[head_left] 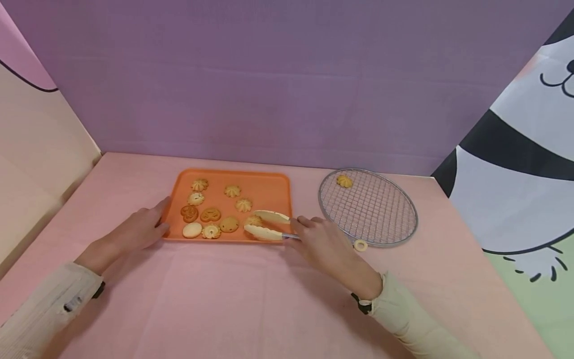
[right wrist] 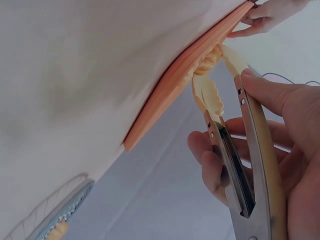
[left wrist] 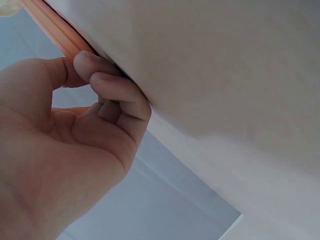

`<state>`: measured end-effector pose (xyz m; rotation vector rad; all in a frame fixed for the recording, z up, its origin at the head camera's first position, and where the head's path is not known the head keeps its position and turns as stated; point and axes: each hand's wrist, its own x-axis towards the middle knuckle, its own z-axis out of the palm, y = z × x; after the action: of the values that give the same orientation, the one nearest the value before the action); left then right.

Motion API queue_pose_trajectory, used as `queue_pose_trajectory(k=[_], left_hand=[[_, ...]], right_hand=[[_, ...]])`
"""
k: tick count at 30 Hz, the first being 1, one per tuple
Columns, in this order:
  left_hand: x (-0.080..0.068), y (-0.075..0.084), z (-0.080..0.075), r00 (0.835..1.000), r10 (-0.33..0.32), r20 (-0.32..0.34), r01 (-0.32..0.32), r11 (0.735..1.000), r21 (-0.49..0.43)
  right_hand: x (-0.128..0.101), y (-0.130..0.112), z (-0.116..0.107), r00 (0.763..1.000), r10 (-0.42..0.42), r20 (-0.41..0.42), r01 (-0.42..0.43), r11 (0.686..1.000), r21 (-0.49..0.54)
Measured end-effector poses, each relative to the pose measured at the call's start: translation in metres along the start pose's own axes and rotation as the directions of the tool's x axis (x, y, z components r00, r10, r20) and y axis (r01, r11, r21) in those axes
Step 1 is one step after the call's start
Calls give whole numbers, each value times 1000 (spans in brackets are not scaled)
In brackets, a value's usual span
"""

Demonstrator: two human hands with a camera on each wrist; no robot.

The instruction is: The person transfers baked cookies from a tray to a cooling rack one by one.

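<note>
My left hand (head_left: 141, 228) pinches the left edge of an orange tray (head_left: 269, 187) between thumb and fingers, as the left wrist view shows. Several cookies of different shapes lie on the tray, among them a pretzel-shaped cookie (head_left: 211, 215) and a smooth round cookie (head_left: 192, 230). With my right hand (head_left: 325, 244) I hold metal tongs with cream scalloped tips (head_left: 264, 233). The tips stand apart on either side of a ridged cookie (head_left: 253, 220) at the tray's front right, partly hidden by them. In the right wrist view this cookie (right wrist: 209, 62) sits between the tips.
Right of the tray lies a round wire rack (head_left: 369, 209) with a metal rim. One flower-shaped cookie (head_left: 344, 181) rests near its back left. The tongs' ring end (head_left: 360, 245) overlaps the rack's front rim. A purple wall (head_left: 287, 99) closes off the table's back.
</note>
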<state>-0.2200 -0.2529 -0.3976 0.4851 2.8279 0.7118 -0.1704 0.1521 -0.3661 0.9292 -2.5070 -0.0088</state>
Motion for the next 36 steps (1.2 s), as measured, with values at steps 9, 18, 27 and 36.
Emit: queue_pose_trajectory(k=[9, 18, 27, 36], left_hand=[[1, -1, 1, 1000, -13, 3, 13, 1000, 10], [1, -2, 1, 1000, -3, 2, 3, 1000, -6], [1, -1, 2, 1000, -5, 3, 5, 1000, 2], [2, -2, 2, 1000, -10, 7, 10, 1000, 16]], right_hand=[[-3, 13, -7, 999, 36, -20, -37, 999, -38], [-5, 30, -12, 995, 98, -19, -98, 995, -12], [-10, 48, -17, 992, 120, -43, -120, 993, -9], [-18, 67, -19, 987, 158, -38, -159, 987, -19]])
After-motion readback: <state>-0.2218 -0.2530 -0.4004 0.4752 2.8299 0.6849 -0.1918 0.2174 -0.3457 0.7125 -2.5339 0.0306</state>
